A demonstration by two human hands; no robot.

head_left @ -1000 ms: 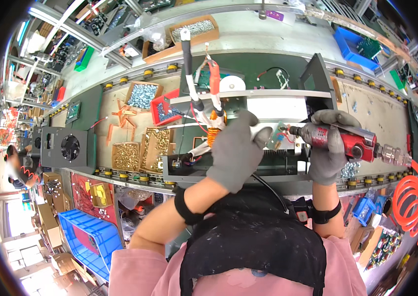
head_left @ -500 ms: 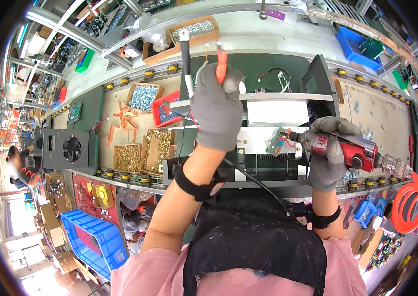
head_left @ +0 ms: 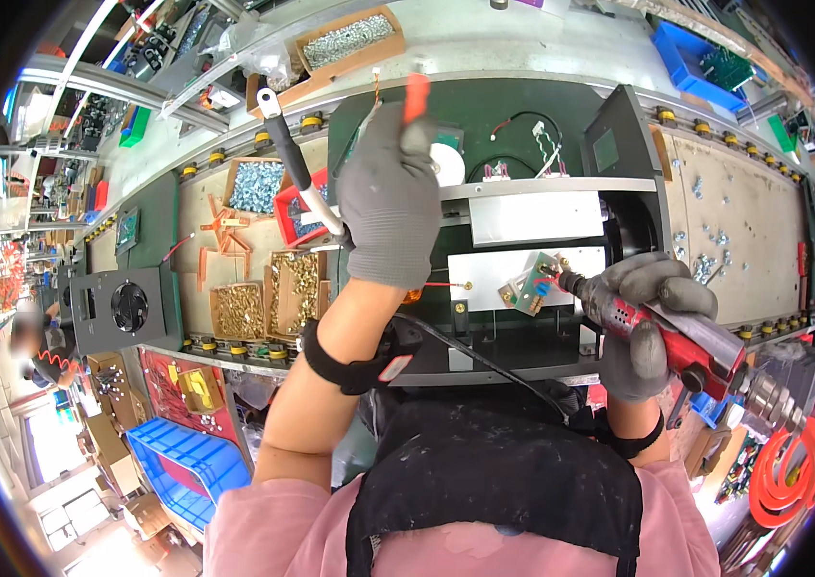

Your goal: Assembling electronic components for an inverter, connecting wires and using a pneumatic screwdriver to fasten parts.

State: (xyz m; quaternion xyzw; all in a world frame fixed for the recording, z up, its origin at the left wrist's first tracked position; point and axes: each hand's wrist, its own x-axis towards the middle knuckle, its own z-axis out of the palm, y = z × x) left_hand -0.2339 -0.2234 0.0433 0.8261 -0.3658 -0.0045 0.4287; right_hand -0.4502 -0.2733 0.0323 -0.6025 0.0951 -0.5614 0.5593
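Over the dark chassis (head_left: 640, 135), left hand (head_left: 388, 197) is closed round a red-sleeved cable (head_left: 416, 96); its tip blurs, the rest is hidden by the glove. Black-and-white cable (head_left: 286, 151) with a ring lug leans out to the left, lower end lost near the hand. Right hand (head_left: 662, 282) grips a red power driver (head_left: 705, 358), fingers covering part of the body. Driver nose points at a small green circuit board (head_left: 526, 288), askew over a white plate (head_left: 477, 272); can't tell if nose and board touch.
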